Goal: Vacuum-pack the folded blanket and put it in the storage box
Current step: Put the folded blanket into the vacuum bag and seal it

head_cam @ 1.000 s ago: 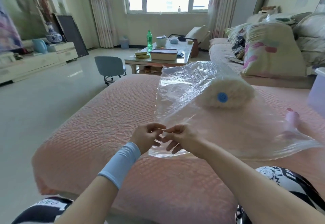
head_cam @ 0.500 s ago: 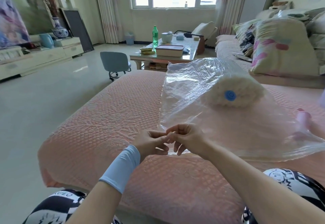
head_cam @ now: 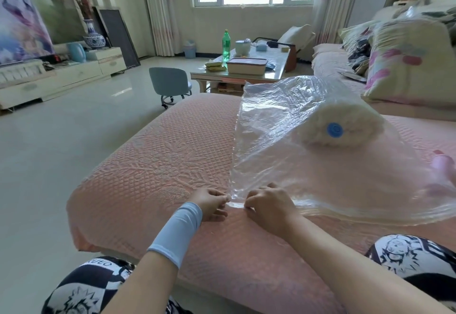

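Note:
A clear vacuum bag (head_cam: 283,155) lies on the pink quilted sofa seat (head_cam: 160,165). Inside it sits the folded cream blanket (head_cam: 343,123), under the bag's blue round valve (head_cam: 334,130). My left hand (head_cam: 211,202) pinches the bag's near left corner at the open edge. My right hand (head_cam: 267,202) pinches the same edge just to the right, fingers curled down on the seal strip. A pink object (head_cam: 441,163) shows through the plastic at the right. The storage box is out of view.
A coffee table (head_cam: 246,71) with a green bottle (head_cam: 226,44) and a flat box (head_cam: 246,65) stands beyond the seat. A small blue chair (head_cam: 170,86) is on the tiled floor at left. Pillows (head_cam: 407,62) pile at the back right.
Both hands have lowered the bag's near edge onto the seat and moved slightly apart along it. The camera has shifted, so the bag sits further right.

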`<state>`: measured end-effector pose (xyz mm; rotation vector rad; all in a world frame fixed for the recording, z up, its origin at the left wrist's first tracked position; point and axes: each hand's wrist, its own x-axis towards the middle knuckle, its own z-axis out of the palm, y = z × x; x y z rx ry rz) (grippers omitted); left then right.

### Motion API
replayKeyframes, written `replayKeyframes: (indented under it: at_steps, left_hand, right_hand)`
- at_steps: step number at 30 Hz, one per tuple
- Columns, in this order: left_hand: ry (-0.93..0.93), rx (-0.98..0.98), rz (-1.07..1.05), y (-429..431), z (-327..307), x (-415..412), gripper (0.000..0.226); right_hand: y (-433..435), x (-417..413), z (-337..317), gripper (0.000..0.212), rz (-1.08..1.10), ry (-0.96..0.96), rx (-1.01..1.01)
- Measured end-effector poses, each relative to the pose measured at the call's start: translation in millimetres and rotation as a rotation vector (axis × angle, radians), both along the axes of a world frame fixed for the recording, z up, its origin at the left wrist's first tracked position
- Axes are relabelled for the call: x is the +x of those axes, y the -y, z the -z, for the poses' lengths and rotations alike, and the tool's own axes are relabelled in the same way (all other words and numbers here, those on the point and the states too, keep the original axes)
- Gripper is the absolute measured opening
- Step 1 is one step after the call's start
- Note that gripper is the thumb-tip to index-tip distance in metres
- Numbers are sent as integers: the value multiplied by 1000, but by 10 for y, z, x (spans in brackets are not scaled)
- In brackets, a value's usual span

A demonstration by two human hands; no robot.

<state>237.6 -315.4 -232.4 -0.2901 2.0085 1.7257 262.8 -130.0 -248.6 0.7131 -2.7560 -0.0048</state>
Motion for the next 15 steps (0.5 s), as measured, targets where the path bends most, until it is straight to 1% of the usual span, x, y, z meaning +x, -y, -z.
replayKeyframes:
  at_steps: [1,3,4,5,6,7,8,10,11,12,13,14,15]
  left_hand:
    - [7,23,-11,-11,-11,-5,11]
    - [-2,85,-37,-31,-39,-12,17]
    - [-16,118,-59,-38,-55,-17,18]
    - [-35,154,-84,-37,-73,-23,19]
    - [-56,194,-106,-30,-93,-31,20]
    - [-76,233,-122,-24,-120,-34,21]
    - [-91,267,-131,-14,-150,-34,23]
    - [-100,328,-144,0,-208,-24,21]
    - [-93,371,-151,5,-228,-12,19]
    - [-82,413,-154,8,-241,6,17]
    - [-71,437,-151,9,-247,28,17]
    - [-58,444,-148,9,-243,52,17]
    - [-46,450,-157,4,-234,74,17]
  right_hand:
    - [-6,16,-8,16,-33,-88,-19]
    - [-19,63,-34,11,-91,-275,-95]
    - [-7,92,-51,9,-103,-328,-144]
    - [32,134,-74,6,-99,-347,-220]
    - [100,200,-94,8,-57,-311,-345]
    - [199,280,-100,14,22,-210,-509]
    - [315,357,-102,25,116,-27,-690]
    - [529,456,-95,48,273,488,-1082]
    - [608,470,-96,54,347,703,-1308]
    - [659,456,-110,53,405,841,-1534]
    - [682,414,-128,49,462,901,-1728]
    - [675,355,-137,43,505,904,-1874]
    - [655,295,-139,37,518,885,-1964]
